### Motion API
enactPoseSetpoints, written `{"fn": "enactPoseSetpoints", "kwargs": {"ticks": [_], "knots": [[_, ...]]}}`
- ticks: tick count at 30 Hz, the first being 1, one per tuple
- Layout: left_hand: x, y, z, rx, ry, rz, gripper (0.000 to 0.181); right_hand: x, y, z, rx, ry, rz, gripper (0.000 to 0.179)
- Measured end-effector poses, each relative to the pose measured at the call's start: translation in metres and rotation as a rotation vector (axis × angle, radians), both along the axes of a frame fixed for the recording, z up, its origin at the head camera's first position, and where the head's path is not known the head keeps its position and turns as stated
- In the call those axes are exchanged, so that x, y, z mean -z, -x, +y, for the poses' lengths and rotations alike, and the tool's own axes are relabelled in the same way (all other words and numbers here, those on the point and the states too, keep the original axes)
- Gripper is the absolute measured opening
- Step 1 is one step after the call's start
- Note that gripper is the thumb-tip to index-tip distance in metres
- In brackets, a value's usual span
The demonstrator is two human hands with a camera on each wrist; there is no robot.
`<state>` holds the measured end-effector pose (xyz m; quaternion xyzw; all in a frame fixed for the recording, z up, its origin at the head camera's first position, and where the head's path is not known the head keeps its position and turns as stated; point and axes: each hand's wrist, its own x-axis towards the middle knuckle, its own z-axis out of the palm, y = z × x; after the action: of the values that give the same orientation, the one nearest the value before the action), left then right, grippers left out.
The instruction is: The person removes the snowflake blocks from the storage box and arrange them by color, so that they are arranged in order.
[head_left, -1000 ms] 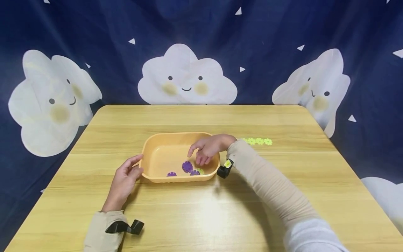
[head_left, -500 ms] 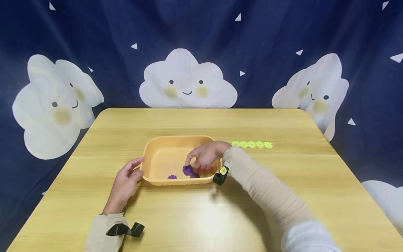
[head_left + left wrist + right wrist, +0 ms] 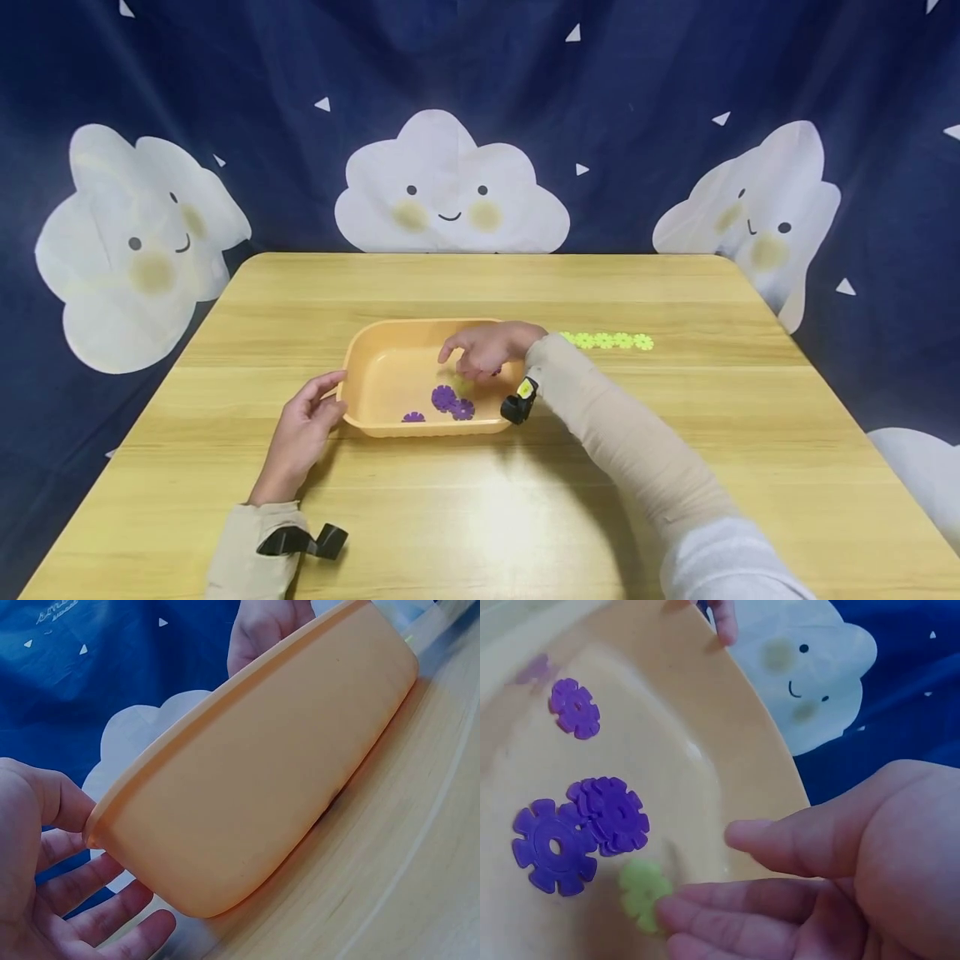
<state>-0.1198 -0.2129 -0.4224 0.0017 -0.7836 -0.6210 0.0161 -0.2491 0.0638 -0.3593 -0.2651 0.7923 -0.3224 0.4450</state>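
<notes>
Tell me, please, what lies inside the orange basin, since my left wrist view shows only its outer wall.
Observer: Several purple flower-shaped pieces lie on the floor of the orange basin.
Operator: Thank you; could you say what the right hand's fingertips are nearest to, as the rim hides them from me?
Observer: The right hand has its fingertips right at a yellow-green piece.

Glare is thrown onto the near tabletop (image 3: pixel 450 517), and a soft shadow is cast by the right sleeve (image 3: pixel 637 437). Both wrist views are dimmed and softened.
</notes>
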Motion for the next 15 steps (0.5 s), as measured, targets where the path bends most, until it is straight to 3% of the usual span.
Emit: {"fn": "enactPoseSetpoints", "kwargs": {"ticks": [13,15], "knots": [[-0.001,0.001,0.0,0.0,-0.015,0.004,0.041,0.011,0.016,-0.013,-0.017,0.109,0.141,0.042],[-0.001,0.0,0.0,0.0,-0.019,0.005,0.041,0.013,0.018,-0.014,-0.042,0.092,0.208,0.042]]}}
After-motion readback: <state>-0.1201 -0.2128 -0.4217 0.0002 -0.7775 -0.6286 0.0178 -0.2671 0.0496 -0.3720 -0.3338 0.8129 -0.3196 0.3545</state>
